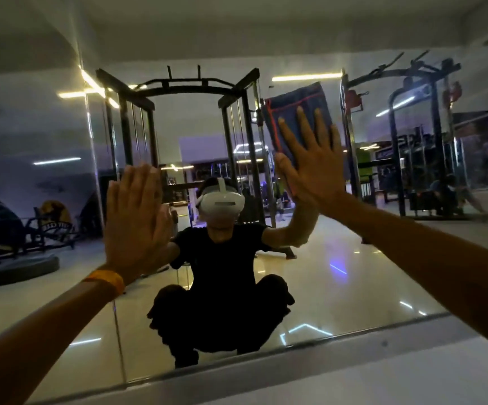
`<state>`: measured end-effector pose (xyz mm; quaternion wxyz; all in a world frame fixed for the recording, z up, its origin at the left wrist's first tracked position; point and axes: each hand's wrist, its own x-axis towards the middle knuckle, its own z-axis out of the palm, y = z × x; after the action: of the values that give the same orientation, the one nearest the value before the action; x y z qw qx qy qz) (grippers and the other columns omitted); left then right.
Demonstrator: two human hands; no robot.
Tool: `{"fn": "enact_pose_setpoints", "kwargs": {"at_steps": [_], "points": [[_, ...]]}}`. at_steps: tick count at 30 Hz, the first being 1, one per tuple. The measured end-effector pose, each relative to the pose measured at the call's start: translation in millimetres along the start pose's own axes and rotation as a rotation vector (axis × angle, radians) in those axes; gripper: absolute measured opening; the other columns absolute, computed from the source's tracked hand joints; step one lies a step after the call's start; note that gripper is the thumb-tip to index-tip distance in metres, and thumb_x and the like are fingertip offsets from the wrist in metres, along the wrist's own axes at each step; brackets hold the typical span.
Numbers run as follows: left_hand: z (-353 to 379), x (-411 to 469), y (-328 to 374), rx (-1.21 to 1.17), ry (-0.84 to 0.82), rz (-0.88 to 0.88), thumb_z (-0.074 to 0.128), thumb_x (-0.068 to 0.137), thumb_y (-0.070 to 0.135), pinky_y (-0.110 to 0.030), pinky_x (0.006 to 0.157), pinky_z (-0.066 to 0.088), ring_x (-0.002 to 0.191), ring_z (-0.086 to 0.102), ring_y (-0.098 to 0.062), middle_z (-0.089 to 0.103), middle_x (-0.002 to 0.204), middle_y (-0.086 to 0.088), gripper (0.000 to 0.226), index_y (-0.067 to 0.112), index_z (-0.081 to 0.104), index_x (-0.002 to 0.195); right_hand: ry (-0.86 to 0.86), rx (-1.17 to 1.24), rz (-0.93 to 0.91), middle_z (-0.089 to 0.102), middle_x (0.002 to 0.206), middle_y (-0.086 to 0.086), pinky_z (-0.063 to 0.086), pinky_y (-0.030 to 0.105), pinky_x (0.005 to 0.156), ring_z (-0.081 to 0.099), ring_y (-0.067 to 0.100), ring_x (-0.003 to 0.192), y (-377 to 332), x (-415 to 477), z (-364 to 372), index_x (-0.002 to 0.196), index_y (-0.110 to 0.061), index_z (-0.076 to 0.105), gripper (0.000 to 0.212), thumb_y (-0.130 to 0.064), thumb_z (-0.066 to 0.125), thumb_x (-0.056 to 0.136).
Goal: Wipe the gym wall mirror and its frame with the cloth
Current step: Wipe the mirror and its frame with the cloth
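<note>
Cloth (292,106), blue with red stitching, lies spread flat against the gym wall mirror (339,273), high and to the right of the crouching person's reflection. The right hand (313,168) pins it there with its palm, and its fingers (304,130) are straight and fanned wide over the fabric's lower half rather than curled round it. The left hand (134,217), with a yellow wristband (105,280) at the wrist, presses bare against the glass lower and to the left. Its fingers are straight and close together and hold nothing.

The cloth looks light, soft and limp. Only the pressure of the palm appears to keep it up, and the part above the fingertips would probably sag or fold if that pressure eased. A flat hand nearer the fabric's middle should carry it more evenly across the pane. The glass is likely rigid, smooth, slippery and breakable, so it calls for broad, moderate pressure rather than a leaning weight. The frame's lower edge (266,353) runs well below both hands. For that narrow strip, the fabric would probably do better bunched and pinched in the fingers.
</note>
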<state>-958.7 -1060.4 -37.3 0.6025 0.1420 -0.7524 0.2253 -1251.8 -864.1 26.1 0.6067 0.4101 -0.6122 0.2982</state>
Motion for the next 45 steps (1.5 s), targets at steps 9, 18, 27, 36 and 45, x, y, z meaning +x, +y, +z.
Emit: {"fn": "enact_pose_setpoints", "kwargs": {"at_steps": [9, 18, 27, 36, 45], "points": [[-17.3, -83.0, -14.6, 0.016, -0.145, 0.009, 0.030, 0.106, 0.037, -0.055, 0.129, 0.005, 0.161, 0.002, -0.026, 0.005, 0.174, -0.007, 0.066, 0.012, 0.014, 0.165, -0.212, 0.045, -1.074, 0.023, 0.171, 0.005, 0.008, 0.054, 0.128, 0.016, 0.029, 0.159, -82.8, -139.9, 10.0, 0.161, -0.029, 0.034, 0.059, -0.050, 0.044, 0.107], [-32.4, -109.1, -45.6, -0.027, -0.141, -0.005, 0.028, 0.107, 0.035, -0.055, 0.129, 0.003, 0.161, 0.002, -0.030, 0.004, 0.174, -0.011, 0.065, 0.009, 0.014, 0.165, 0.003, 0.033, -0.311, 0.025, 0.169, 0.015, 0.016, 0.061, 0.125, 0.019, 0.040, 0.156, -115.2, -75.9, 6.8, 0.162, -0.023, 0.033, 0.057, -0.046, 0.027, 0.110], [-42.3, -140.6, -70.7, -0.006, -0.156, 0.003, 0.031, 0.106, 0.032, -0.059, 0.128, 0.011, 0.161, 0.005, -0.028, 0.011, 0.173, -0.012, 0.065, 0.006, 0.018, 0.163, -0.157, 0.044, -0.845, 0.024, 0.170, 0.010, 0.014, 0.054, 0.128, 0.018, 0.033, 0.158, -123.0, -94.0, -0.9, 0.162, -0.026, 0.030, 0.058, -0.050, 0.027, 0.109], [-51.3, -152.7, -100.6, -0.006, -0.147, 0.034, 0.035, 0.106, 0.028, -0.056, 0.128, 0.011, 0.161, 0.007, -0.028, 0.013, 0.173, -0.012, 0.063, 0.008, 0.019, 0.163, -0.169, 0.107, -0.585, 0.025, 0.169, 0.009, 0.010, 0.054, 0.127, 0.012, 0.034, 0.158, -226.9, -198.0, 16.4, 0.160, -0.026, 0.036, 0.055, -0.043, 0.041, 0.109], [-57.8, -164.5, -99.5, -0.023, -0.153, -0.003, 0.038, 0.106, 0.024, -0.058, 0.127, 0.013, 0.161, 0.006, -0.027, 0.013, 0.173, -0.011, 0.063, 0.005, 0.021, 0.163, -0.078, 0.087, -0.475, 0.028, 0.167, 0.016, 0.018, 0.059, 0.125, 0.019, 0.039, 0.156, -193.7, -66.3, 6.4, 0.160, -0.017, 0.038, 0.055, -0.041, 0.035, 0.110]]}}
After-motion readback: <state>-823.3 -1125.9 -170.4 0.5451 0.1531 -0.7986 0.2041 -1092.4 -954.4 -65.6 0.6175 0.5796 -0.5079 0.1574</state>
